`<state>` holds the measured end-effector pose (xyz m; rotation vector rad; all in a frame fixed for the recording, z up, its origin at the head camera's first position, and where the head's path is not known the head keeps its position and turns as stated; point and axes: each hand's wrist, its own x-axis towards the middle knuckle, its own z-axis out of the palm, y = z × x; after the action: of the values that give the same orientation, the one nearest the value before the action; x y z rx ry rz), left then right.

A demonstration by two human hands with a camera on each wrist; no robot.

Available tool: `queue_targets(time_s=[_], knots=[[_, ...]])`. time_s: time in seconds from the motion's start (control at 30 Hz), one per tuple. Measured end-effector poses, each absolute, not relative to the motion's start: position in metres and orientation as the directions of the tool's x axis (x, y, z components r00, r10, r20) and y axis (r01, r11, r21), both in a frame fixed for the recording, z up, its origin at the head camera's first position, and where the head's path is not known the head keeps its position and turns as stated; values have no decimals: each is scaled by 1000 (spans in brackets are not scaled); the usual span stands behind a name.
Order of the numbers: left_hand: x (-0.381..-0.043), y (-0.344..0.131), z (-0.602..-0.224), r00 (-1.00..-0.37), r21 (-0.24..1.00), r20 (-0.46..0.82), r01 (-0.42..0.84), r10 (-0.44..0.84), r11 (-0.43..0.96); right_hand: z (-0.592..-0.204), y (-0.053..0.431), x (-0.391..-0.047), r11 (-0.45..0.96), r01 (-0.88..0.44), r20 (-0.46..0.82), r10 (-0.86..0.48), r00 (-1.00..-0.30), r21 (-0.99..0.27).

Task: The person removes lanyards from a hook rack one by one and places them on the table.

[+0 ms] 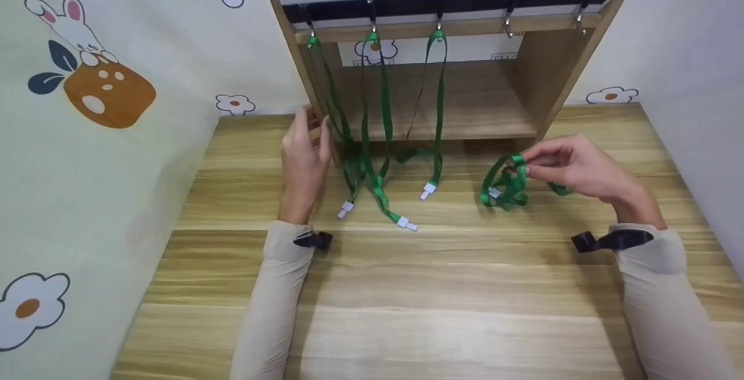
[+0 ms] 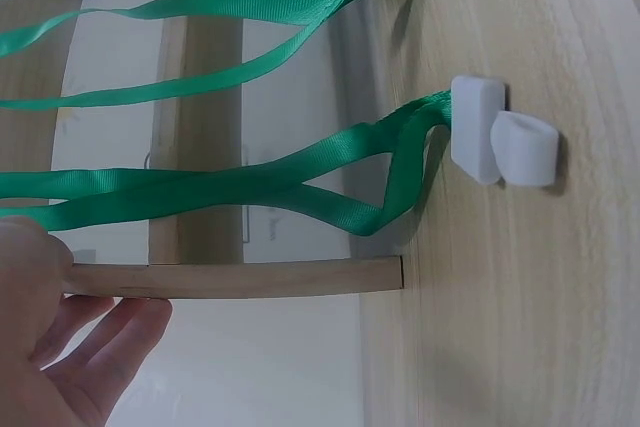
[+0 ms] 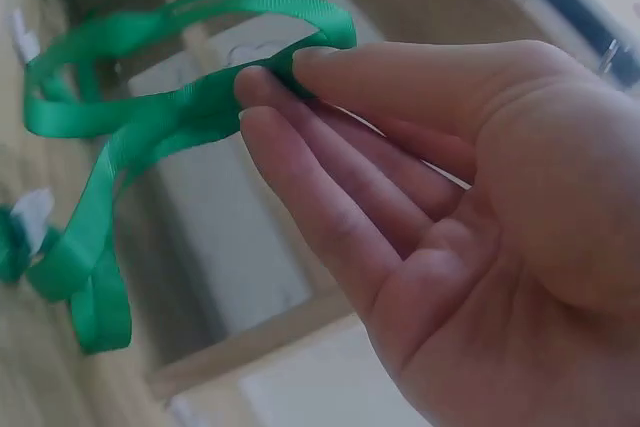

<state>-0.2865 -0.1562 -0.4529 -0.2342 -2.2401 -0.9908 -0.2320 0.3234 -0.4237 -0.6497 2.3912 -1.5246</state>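
My left hand (image 1: pixel 306 150) holds the left side panel (image 2: pixel 240 279) of a wooden rack, thumb on one face and fingers on the other. At the right, my right hand (image 1: pixel 575 168) pinches a bunched green lanyard (image 1: pixel 504 188) between thumb and fingertips, just above the table; in the right wrist view its loops (image 3: pixel 100 127) hang from the fingertips. Three green lanyards (image 1: pixel 383 101) hang from the rack's left, second and middle hooks. Their white clips (image 1: pixel 429 190) lie on or near the table; one clip (image 2: pixel 480 132) shows close up in the left wrist view.
Along the rack's black strip (image 1: pixel 407 9), the two right hooks (image 1: pixel 509 25) carry nothing. A wood shelf board (image 1: pixel 465 101) spans the rack below them. More green lanyard (image 1: pixel 559 189) lies beneath the right hand. Walls with printed flowers (image 1: pixel 234 104) border the wood-grain table (image 1: pixel 442 298).
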Motion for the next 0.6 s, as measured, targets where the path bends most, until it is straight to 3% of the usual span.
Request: queue_targets(time_s=[0.33,0.6], knots=[[-286,-155,-454,-764,602,636,401,-111,690,-459,340,-250,557,-114,-135,-386,-913,-822],[-285,-155,-453,-766,599,634,398,-109,695,-466,339,-254,660,-163,-99,-341,-935,-734]])
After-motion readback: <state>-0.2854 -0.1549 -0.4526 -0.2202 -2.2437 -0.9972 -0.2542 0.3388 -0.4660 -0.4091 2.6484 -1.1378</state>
